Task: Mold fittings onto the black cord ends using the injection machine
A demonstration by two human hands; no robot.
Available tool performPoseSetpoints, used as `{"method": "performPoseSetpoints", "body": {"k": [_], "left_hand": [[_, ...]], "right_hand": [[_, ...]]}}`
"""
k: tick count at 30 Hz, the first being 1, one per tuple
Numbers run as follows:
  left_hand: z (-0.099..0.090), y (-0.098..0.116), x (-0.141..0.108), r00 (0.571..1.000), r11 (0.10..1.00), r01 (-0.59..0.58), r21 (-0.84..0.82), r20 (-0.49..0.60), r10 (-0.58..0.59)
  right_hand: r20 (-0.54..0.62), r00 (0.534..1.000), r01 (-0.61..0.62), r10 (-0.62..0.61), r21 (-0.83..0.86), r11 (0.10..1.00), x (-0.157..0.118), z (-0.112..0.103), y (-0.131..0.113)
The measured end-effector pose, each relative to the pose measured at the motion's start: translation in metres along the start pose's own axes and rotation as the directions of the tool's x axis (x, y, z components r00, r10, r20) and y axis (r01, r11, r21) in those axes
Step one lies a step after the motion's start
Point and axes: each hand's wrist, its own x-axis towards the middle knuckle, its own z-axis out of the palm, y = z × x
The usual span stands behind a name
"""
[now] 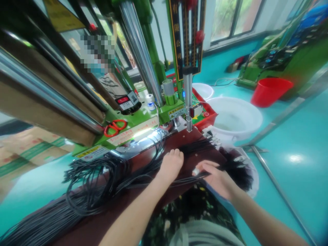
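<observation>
Many long black cables (102, 191) run across a dark red table (164, 196), some looped in a coil at the left. My left hand (172, 164) rests over the bundle with its fingers curled down; what lies under the fingers is hidden. To the right, my right hand (216, 177) closes round several black cables near the table's front edge. A small white piece (196, 171) shows by its fingertips. More black cables with white connectors (211, 136) lie at the table's far right corner.
A green machine (143, 126) with steel columns stands behind the table, red-handled scissors (115, 128) on it. White tubs (235, 114), a red bucket (271, 91) and a metal frame (271, 177) are at the right. Cartons (30, 150) and a person are behind.
</observation>
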Motion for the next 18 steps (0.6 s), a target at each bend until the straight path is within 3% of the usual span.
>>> {"method": "performPoseSetpoints", "body": {"k": [3,6,8,10,11,13,15,16,18], "left_hand": [[-0.004,-0.004,-0.007,0.987,0.980,0.057,-0.193,-0.134,-0.084],[-0.013,-0.002,-0.019,0.982,0.836,0.129,-0.533,-0.052,-0.184],[-0.018,0.004,-0.029,0.978,0.658,0.200,-0.726,0.107,-0.179],[-0.021,0.010,-0.041,0.951,0.401,0.306,-0.863,0.297,-0.087],[-0.022,0.013,-0.048,0.924,0.260,0.367,-0.893,0.382,0.005],[-0.022,0.018,-0.062,0.831,0.030,0.503,-0.864,0.492,0.260],[-0.019,0.024,-0.076,0.752,-0.131,0.588,-0.798,0.479,0.452],[-0.017,0.029,-0.081,0.761,-0.222,0.591,-0.775,0.445,0.472],[-0.012,0.042,-0.087,0.853,-0.430,0.516,-0.741,0.401,0.333]], "right_hand": [[-0.019,1.000,0.007,-0.006,0.023,1.000,0.002,-0.001,0.003],[0.018,0.998,0.065,-0.066,0.036,0.997,0.007,-0.003,0.003],[0.066,0.989,0.133,-0.132,-0.002,0.991,0.011,-0.003,0.001],[0.144,0.977,0.172,-0.159,-0.081,0.982,0.014,0.001,-0.004],[0.194,0.970,0.174,-0.147,-0.126,0.977,0.015,0.004,-0.006],[0.341,0.936,0.177,-0.089,-0.234,0.956,0.015,0.013,-0.010],[0.504,0.862,0.149,0.063,-0.370,0.917,0.011,0.026,-0.011],[0.549,0.818,0.111,0.172,-0.444,0.889,0.009,0.032,-0.009],[0.551,0.753,0.012,0.359,-0.558,0.830,0.006,0.042,-0.002]]}}
